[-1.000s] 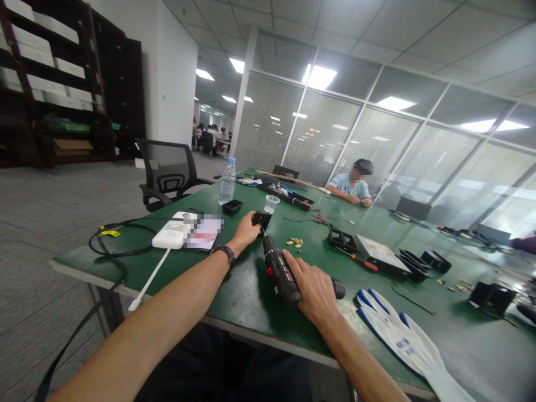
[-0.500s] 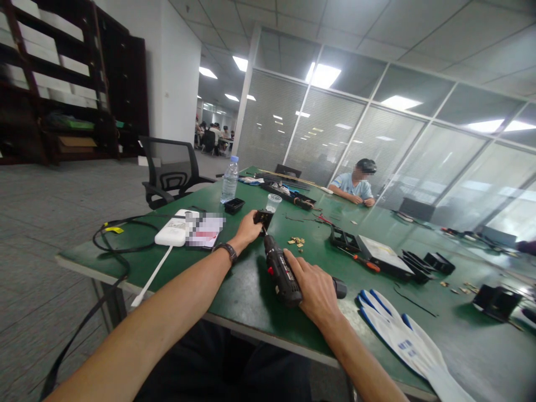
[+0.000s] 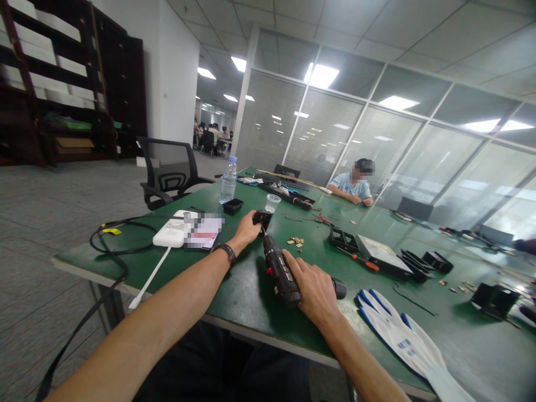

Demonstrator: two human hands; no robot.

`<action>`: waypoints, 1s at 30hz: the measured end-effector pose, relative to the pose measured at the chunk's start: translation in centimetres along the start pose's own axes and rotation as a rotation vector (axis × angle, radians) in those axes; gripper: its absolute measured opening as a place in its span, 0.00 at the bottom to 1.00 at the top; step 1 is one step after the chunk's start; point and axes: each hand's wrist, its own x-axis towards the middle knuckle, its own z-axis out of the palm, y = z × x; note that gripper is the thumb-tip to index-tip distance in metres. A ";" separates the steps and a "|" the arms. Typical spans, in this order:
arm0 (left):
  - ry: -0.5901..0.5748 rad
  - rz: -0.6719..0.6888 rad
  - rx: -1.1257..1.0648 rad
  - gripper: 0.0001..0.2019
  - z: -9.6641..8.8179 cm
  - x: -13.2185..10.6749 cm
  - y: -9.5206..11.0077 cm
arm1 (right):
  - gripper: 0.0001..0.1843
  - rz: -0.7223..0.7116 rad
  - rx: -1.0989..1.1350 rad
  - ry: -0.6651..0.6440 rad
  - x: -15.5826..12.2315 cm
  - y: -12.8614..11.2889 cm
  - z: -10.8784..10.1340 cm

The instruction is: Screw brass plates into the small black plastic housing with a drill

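Note:
My left hand (image 3: pixel 246 230) is closed on a small black part (image 3: pixel 263 218) that rests on the green table (image 3: pixel 201 268). My right hand (image 3: pixel 314 290) is wrapped round a black electric screwdriver (image 3: pixel 280 272) lying low over the table. Its bit points at the black part. A wristwatch (image 3: pixel 226 252) sits on my left wrist. A few small brass pieces (image 3: pixel 295 241) lie just right of the part.
A white device with cable (image 3: pixel 170 234), a water bottle (image 3: pixel 228 181), a plastic cup (image 3: pixel 272 202) and a black tray (image 3: pixel 232 206) stand behind my left hand. White-blue gloves (image 3: pixel 397 332), a red screwdriver (image 3: pixel 363 261) and black parts lie right. Another person (image 3: pixel 350 184) sits across. An office chair (image 3: pixel 167 173) stands left.
The view shifted slightly. Both hands, the screwdriver and the black part stay where they were.

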 end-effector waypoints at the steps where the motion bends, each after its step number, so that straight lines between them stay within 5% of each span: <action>1: -0.001 0.001 -0.001 0.15 0.0 0.0 0.0 | 0.37 -0.002 -0.003 0.002 0.0 0.0 0.0; 30: -0.002 0.018 -0.014 0.17 0.0 0.1 -0.4 | 0.37 -0.012 -0.012 0.044 0.0 0.1 0.2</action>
